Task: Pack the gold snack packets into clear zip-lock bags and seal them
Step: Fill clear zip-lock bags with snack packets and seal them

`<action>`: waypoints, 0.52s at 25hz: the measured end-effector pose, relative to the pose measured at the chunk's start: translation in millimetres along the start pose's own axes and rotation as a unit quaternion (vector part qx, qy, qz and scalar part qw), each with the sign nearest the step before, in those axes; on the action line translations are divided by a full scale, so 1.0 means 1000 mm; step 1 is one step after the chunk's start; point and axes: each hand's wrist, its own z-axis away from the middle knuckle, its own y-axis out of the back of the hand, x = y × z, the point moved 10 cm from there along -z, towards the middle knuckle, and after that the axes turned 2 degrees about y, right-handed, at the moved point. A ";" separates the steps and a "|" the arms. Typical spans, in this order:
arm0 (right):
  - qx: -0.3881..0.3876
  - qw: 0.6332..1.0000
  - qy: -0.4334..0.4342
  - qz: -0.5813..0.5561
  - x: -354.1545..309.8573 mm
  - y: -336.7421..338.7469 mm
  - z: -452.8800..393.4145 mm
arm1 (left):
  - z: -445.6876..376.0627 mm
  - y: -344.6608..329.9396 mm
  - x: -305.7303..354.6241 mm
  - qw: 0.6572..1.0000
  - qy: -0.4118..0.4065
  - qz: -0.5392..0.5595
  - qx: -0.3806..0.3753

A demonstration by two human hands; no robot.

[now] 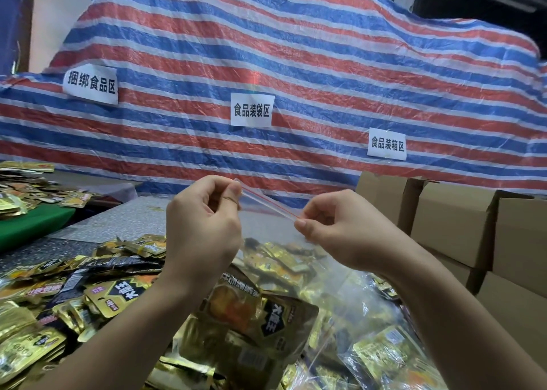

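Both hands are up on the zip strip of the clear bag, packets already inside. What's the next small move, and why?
Probably run the pinch along the zip strip to press it closed. The left hand pinches one end and the right hand the other, holding the strip taut between them, and gold packets already sit in the clear bag hanging below. Whether any stretch is already sealed cannot be told.

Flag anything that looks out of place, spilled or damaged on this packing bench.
Nothing looks damaged. The gold snack packets lie in a loose, jumbled heap, not stacked, as expected mid-packing. The left hand and right hand pinch the ends of the clear zip-lock bag's red-lined strip, held slanted.
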 end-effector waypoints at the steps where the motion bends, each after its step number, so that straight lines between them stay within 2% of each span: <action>1: 0.003 1.000 -0.002 0.006 0.004 0.001 0.003 | -0.001 0.001 0.001 1.000 0.001 0.001 0.002; 13: 0.006 1.000 -0.005 0.017 0.027 0.015 0.019 | -0.007 0.010 0.000 1.000 -0.001 -0.013 0.018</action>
